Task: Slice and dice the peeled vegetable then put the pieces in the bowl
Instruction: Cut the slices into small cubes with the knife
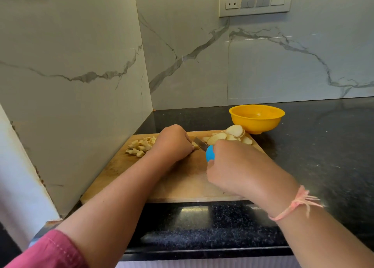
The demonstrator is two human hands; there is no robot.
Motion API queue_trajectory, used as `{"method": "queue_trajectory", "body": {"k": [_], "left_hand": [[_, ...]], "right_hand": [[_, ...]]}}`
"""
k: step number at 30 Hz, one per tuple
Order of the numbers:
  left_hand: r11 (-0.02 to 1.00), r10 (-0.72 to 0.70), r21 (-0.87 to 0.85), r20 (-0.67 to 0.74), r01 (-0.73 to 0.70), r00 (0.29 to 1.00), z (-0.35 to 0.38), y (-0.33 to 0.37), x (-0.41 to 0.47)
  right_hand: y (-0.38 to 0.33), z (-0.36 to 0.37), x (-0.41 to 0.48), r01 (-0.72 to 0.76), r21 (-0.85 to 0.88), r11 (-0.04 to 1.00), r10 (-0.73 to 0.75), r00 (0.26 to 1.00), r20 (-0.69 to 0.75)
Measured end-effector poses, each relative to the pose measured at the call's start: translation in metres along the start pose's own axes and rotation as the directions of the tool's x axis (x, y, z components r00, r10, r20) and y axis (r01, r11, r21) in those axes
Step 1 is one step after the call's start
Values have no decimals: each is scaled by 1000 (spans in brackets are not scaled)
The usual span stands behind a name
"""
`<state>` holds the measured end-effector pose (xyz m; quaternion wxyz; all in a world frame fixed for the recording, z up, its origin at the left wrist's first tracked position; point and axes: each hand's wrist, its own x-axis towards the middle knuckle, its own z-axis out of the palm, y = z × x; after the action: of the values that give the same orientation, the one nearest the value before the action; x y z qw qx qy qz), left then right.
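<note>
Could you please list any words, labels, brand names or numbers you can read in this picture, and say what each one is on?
No text can be read anywhere.
The switch panel on the wall shows no lettering.
The yellow bowl, the blue handle of the knife and the cutting board show no print or label on the sides in view.

Beneath the left fingers [189,144] lies a rectangular light-brown wooden cutting board [182,182], matt and faintly scuffed, on a black speckled stone bench [313,156] polished glossy. The right fingers [210,164] wrap the smooth blue plastic handle of a small knife [209,154] whose grey metal blade has a dull sheen; the left fingers hold a pale, matt vegetable piece [195,146]. Beyond the fingers, a round yellow plastic bowl [259,126] looks smooth and shiny.
</note>
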<state>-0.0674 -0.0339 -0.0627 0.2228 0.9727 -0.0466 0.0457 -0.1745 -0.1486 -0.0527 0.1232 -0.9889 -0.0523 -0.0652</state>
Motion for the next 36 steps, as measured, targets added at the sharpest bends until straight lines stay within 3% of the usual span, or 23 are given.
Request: {"method": "queue_trajectory", "body": {"k": [7,12,15,23,36], "left_hand": [[1000,17,-7,-4,-17,1000,0,-2,0],[999,49,-8,35,-49,998,-4,-3,-2],[999,44,1,31,-44,999,-5,-3,-1],[999,13,-39,-12,-13,1000,-5,-5,1],[999,20,-45,-35,-22,999,-3,-7,1]], "right_hand": [[14,-19,-34,42,-88,995,-37,998,56],[9,-19,-32,35,-58,998,-38,998,-46],[0,-14,-21,11,-19,1000,-11,1000,-24],[-16,12,7,23,-101,995,-30,997,-73],[6,-19,-38,127,-163,978,-123,992,33]]}}
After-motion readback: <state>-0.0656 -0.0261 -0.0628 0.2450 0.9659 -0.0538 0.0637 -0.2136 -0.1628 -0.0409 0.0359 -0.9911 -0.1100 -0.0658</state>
